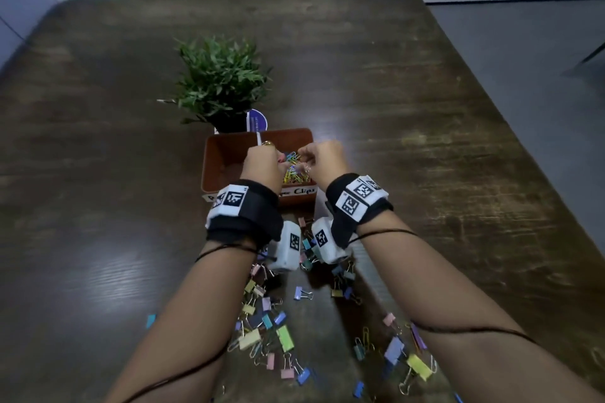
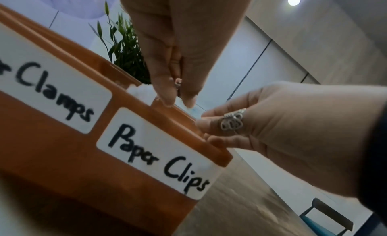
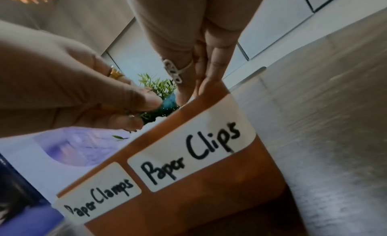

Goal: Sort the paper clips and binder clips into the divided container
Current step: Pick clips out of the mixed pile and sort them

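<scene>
Both hands are up over the orange divided container (image 1: pixel 209 160) on the brown table (image 1: pixel 425 141). The left hand (image 1: pixel 262 162) and the right hand (image 1: pixel 322 159) are close together above the right side of the box, the side with the label that says "Paper Clips" (image 2: pixel 159 160). The other label says "Paper Clamps" (image 3: pixel 98 201), and that side looks bare from above. A heap of bright paper clips (image 1: pixel 294 173) already lies in the right side. The fingers of both hands are curled in, with the tips pinched together, so I think they are letting go of paper clips, or picking at them. I cannot tell if a clip is in either hand right now, because the fingers hide it. Near the person, a big mess of binder clips (image 1: pixel 268 327) lies on the table, in yellow, green, pink and blue. Some long gold paper clips (image 1: pixel 365 337) seem to be mixed in on the right. A small green plant (image 1: pixel 222 78) stands just behind the box. So the paper clip part looks far along, and the binder clip part looks not begun. Next, I think the hands need to come back to the mess, grab some binder clips, and drop them in the left side. They should take care to keep the two kinds apart.
</scene>
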`<state>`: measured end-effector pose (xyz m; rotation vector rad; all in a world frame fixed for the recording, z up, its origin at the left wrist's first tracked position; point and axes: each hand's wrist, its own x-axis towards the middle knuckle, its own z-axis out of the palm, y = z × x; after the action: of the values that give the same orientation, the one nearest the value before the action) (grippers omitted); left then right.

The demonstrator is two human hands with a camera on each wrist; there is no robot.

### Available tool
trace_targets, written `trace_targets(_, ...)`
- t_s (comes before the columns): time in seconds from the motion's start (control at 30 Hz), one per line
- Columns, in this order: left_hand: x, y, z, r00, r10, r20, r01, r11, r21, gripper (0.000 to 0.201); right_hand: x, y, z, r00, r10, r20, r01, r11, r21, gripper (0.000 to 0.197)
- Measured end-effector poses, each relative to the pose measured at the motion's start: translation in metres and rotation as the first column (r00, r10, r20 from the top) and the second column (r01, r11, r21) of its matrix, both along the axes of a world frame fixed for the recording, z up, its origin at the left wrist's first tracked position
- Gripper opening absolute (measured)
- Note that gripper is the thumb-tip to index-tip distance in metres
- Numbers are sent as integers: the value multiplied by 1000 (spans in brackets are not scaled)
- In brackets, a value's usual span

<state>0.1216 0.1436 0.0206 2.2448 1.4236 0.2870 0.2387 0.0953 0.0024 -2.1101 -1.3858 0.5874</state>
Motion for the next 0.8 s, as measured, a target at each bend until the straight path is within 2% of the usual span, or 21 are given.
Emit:
trace_targets(0.13,-1,-5,-9,995,-75,-62,73,997,-35,31,-4,-6,-9,999,32,-2,-32,997,63,36)
trace_targets(0.23,-23,-25,1,975,-202,91,195,978,77,43,-11,-23,-8,1000,22,11,-24,977,212,36)
trace_targets(0.33,-65,-46,3,959,-182,217,152,978,145,53,-31,-56,-2,996,76,45,-85,968,235,30)
trace_targets(0.4,-96,-60,-11,982,-148,119,134,984,120,52,-53,-81,-2,966,228,124,-242,964,111,26)
trace_targets(0.43,-110,-69,-21,991,-131,33,127,988,90,49,-66,-91,-5,926,346,152,-351,936,9,27)
trace_targets(0.47,-122,-80,-32,992,-112,-53,115,992,46,44,-79,-100,-9,873,462,158,-449,887,-112,29)
trace_targets(0.53,-138,-101,-51,974,-87,-208,75,995,-65,34,-101,-112,-23,782,606,148,-535,773,-339,38)
trace_targets(0.57,-144,-110,-57,958,-81,-275,51,992,-115,33,-109,-116,-31,750,645,147,-541,726,-426,44)
trace_targets(0.67,-155,-133,-70,888,-146,-436,35,967,-251,52,-123,-129,-46,700,693,173,-491,642,-589,60)
trace_targets(0.8,-160,-150,-75,842,-235,-486,69,940,-334,57,-119,-147,-51,734,651,195,-412,654,-635,63)
